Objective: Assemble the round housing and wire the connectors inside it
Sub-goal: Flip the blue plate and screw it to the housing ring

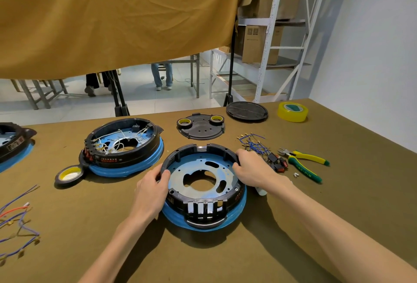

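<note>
A round black housing (203,194) with a blue-filmed metal plate inside sits on the table in front of me, on a blue base ring. My left hand (153,190) grips its left rim, thumb hooked over the wall. My right hand (252,167) grips the right rim with curled fingers. No wires lie inside this housing. Its front shows a slotted bracket with white tabs. A bundle of blue wires with brass connectors (253,144) lies just right of it, with black and red switches (278,163) beside my right hand.
A wired housing (124,145) stands at left, another (13,145) at the far left edge. Black tape roll (68,175), black cover plate (200,127) bearing two tape rolls, round lid (247,111), yellow tape (292,111), green-yellow pliers (302,162), loose wires (18,221) at left.
</note>
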Demonstrator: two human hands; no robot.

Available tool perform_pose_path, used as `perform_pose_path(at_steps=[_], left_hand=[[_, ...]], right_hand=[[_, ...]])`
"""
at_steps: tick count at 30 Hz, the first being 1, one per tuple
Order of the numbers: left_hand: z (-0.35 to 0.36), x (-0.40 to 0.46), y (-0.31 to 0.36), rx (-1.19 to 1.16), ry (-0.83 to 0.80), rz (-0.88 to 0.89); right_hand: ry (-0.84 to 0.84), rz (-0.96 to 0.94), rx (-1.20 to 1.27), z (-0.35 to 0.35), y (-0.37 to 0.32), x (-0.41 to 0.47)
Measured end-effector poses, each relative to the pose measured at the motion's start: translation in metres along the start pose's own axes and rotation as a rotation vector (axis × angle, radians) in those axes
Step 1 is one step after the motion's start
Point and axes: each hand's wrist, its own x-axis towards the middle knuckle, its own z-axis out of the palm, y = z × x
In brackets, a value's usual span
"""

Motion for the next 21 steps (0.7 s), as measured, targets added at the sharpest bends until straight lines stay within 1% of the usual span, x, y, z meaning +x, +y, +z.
perform_pose_path(at_steps=[3,5,8,11,16,21], left_hand=[[-0.006,0.010,0.000,0.016,-0.070,-0.069],[-0.012,0.022,0.004,0.017,-0.157,-0.105],[-0.013,0.042,0.013,-0.036,-0.268,-0.171],[-0.009,0.056,0.019,-0.033,-0.300,-0.194],[-0.007,0.063,0.019,0.063,-0.337,-0.157],[-0.007,0.061,0.022,0.119,-0.342,-0.106]], right_hand=[[-0.043,0.022,-0.037,-0.005,-0.003,0.012],[-0.073,0.022,-0.065,-0.008,-0.006,0.021],[-0.096,0.020,0.005,-0.011,-0.011,0.033],[-0.121,-0.012,0.030,-0.014,-0.013,0.040],[-0.093,-0.089,-0.045,-0.008,-0.013,0.038],[-0.104,-0.116,-0.104,-0.008,-0.015,0.042]])
